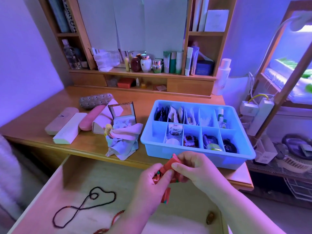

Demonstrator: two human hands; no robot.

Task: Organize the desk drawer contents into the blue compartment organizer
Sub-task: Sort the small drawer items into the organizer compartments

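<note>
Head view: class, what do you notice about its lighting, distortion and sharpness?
Head view: violet-blue light tints everything; the lamp at top right glares white; wide-angle distortion bows the shelf posts; the blue organizer is fairly sharp, while both hands, left hand and right hand, on the red packets look slightly soft.

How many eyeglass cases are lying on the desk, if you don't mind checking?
4: patterned grey case at the back, then pale pink, white and bright pink side by side. Others may be hidden.
</note>
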